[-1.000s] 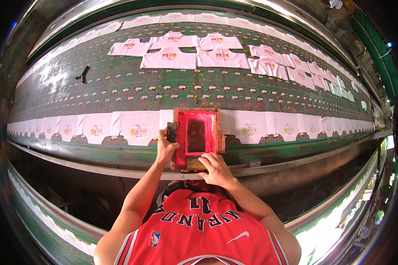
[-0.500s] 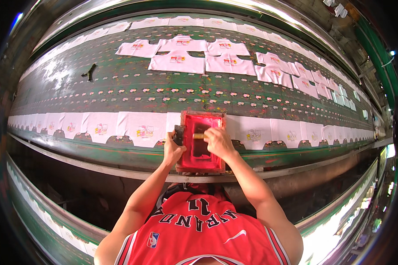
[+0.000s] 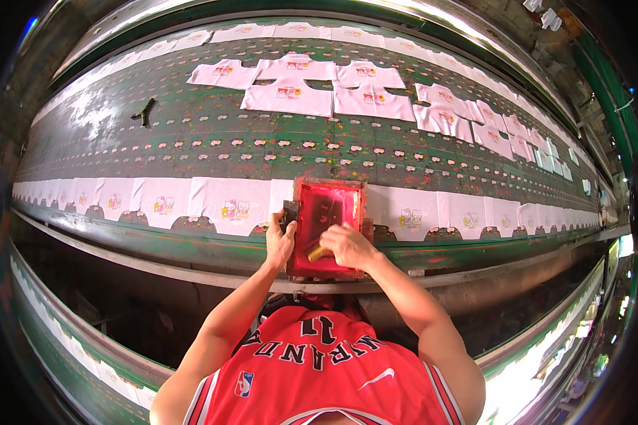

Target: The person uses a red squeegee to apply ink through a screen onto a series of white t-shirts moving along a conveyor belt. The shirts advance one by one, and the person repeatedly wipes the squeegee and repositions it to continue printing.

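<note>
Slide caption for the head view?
Left hand holds red-stained rectangular frame; right hand grips yellowish bar-shaped tool inside it.

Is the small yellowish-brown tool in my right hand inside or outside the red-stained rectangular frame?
Inside: your right hand holds the tool within the rim of the frame, against its red interior.

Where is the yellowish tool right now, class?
In the head view, below centre, the yellowish tool is in the right hand, over the lower part of the red frame, right of the left hand.
</note>
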Demonstrator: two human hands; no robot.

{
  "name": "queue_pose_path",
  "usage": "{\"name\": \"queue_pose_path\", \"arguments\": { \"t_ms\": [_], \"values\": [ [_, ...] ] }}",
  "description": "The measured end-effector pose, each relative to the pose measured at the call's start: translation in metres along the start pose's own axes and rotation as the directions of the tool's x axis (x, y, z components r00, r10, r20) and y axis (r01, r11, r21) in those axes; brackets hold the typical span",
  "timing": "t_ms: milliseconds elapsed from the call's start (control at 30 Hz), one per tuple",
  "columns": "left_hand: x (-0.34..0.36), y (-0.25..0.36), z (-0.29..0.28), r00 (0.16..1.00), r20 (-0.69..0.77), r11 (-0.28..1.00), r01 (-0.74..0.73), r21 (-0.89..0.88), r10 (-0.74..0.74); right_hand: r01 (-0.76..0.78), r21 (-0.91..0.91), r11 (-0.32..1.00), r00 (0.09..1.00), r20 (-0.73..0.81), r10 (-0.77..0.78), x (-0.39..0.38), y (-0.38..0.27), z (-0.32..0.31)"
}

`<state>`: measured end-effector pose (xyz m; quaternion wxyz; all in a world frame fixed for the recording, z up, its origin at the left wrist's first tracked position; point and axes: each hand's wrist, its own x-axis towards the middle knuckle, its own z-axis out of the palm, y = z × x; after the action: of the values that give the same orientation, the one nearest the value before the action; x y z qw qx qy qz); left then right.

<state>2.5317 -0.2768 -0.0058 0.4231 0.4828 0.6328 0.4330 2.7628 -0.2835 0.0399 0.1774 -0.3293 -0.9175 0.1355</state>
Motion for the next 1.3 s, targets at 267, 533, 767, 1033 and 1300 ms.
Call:
{"name": "queue_pose_path", "arguments": {
  "t_ms": [267,533,767,1033,1300],
  "values": [
    [0.001,0.001,0.0,1.0,0.003,0.999,-0.029,0.02,0.029,-0.229,-0.047,0.972,0.973,-0.021,0.228,0.001,0.045,-0.032],
    [0.003,-0.007,0.0,0.999,0.0,0.998,-0.042,0.039,0.042,-0.413,-0.028,0.91,0.886,-0.244,0.394,0.021,0.044,0.011],
    [0.001,-0.007,0.0,0.999,-0.002,0.998,-0.044,0.04,0.044,-0.308,-0.002,0.951,0.95,-0.058,0.308,-0.028,-0.026,-0.003],
    [0.001,-0.001,0.002,0.999,0.027,0.999,-0.018,0.031,0.017,-0.449,-0.066,0.891,0.865,-0.284,0.414,0.034,0.059,-0.002],
    [-0.003,0.013,-0.001,0.999,0.031,0.999,0.02,0.038,-0.021,-0.445,-0.117,0.888,0.894,-0.109,0.434,-0.025,-0.046,0.01]
  ]
}}
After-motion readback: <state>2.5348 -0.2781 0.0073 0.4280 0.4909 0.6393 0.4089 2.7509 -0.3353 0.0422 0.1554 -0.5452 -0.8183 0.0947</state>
